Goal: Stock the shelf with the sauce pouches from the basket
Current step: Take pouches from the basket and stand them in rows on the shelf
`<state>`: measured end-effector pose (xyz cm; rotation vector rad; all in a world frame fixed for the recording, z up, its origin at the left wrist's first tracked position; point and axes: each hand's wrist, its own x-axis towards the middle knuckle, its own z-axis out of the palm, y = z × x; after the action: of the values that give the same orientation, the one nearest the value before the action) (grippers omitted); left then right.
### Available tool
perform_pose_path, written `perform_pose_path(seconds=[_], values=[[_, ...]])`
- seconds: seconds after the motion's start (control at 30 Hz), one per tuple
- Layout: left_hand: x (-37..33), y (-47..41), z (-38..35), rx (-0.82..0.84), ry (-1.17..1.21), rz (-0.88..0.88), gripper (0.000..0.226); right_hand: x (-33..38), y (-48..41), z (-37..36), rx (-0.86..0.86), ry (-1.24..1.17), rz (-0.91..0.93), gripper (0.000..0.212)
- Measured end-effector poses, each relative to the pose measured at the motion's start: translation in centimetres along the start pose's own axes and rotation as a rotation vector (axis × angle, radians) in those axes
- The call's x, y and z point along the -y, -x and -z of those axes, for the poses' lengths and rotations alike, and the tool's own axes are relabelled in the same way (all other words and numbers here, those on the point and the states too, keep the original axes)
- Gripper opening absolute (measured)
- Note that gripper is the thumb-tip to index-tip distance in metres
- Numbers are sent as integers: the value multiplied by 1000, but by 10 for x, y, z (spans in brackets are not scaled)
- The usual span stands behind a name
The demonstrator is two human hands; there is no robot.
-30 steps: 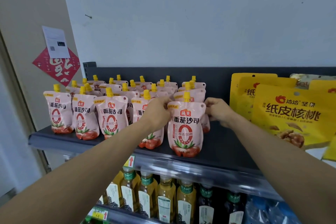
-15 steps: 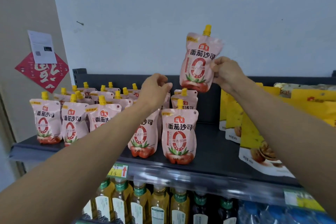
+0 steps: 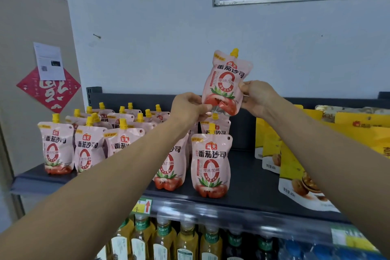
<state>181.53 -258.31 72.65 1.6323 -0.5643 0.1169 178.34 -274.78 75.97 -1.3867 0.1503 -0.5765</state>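
Head view: both hands, left hand [image 3: 188,107] and right hand [image 3: 256,96], are pinching a raised sauce pouch [image 3: 225,82], likely squaring it before shelving.

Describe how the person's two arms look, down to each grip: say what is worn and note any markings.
The left grip and the right grip are bare hands: no gloves, no rings that show. The left forearm and the right forearm are bare to the picture's edge: no sleeve, watch, bracelet or marking in view.
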Motion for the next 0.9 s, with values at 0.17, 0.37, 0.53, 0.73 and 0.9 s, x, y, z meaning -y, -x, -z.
perform_pose_path(seconds=[0.17,0.37,0.53,0.73,0.9], values=[[2,3,-1,-55,-37,-30,15,0,6,-3,86,19,-28,17],[3,3,-7,-91,361,215,26,-3,8,-13,2,-58,14,31],[6,2,-9,-44,560,429,30,-6,12,-17,-34,6,97,25],[0,1,-5,-27,525,424,14,-8,14,-19,-57,-1,146,15],[-7,0,1,39,454,410,11,-8,15,-19,-74,-13,158,13]])
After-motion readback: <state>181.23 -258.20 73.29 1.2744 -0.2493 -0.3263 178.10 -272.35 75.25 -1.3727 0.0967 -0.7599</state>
